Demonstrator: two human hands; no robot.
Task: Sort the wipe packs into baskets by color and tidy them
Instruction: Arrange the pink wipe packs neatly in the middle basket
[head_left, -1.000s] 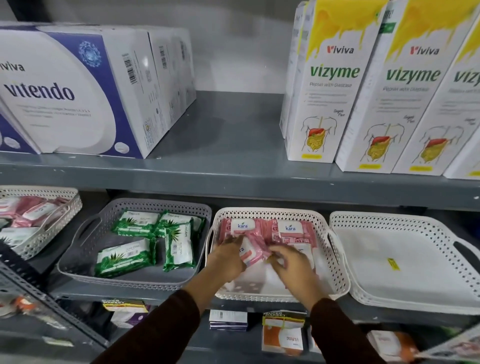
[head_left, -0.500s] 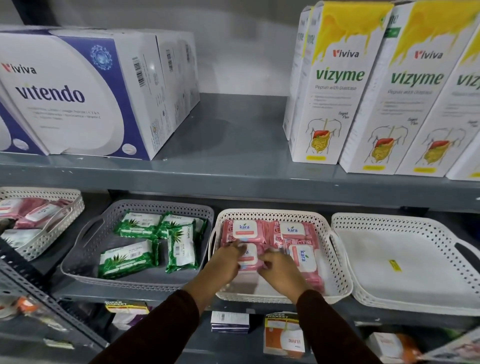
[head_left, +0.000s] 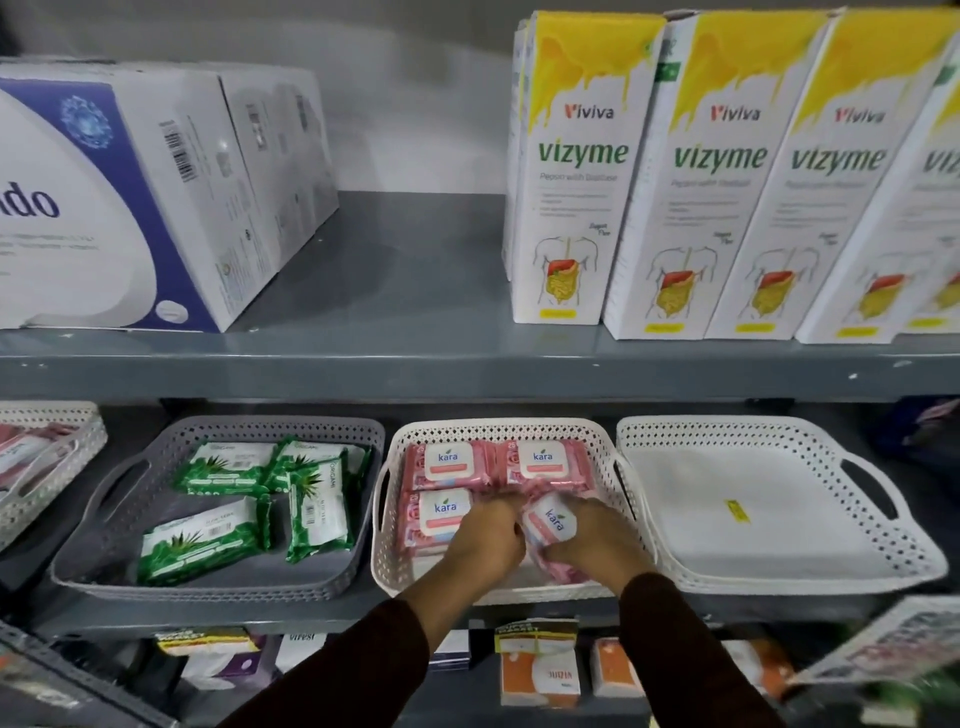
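Several pink wipe packs lie in a white basket (head_left: 387, 525) on the middle shelf: two at the back (head_left: 543, 460), one at front left (head_left: 434, 514). A fourth pink pack (head_left: 553, 522) sits tilted at front right. My right hand (head_left: 597, 535) grips that tilted pack from the right. My left hand (head_left: 483, 535) presses against its left edge with the fingers curled. Several green wipe packs (head_left: 208, 535) lie loose in the grey basket (head_left: 114, 499) to the left.
An empty white basket (head_left: 779, 519) stands to the right, and another basket with pink packs (head_left: 47, 462) sits at the far left. Tall Vizyme boxes (head_left: 571, 176) and a large blue-white box (head_left: 130, 197) fill the shelf above. Small boxes sit on the shelf below.
The front-left pink pack now lies flat and uncovered. Both hands have shifted right onto the tilted front-right pack. The camera has moved closer.
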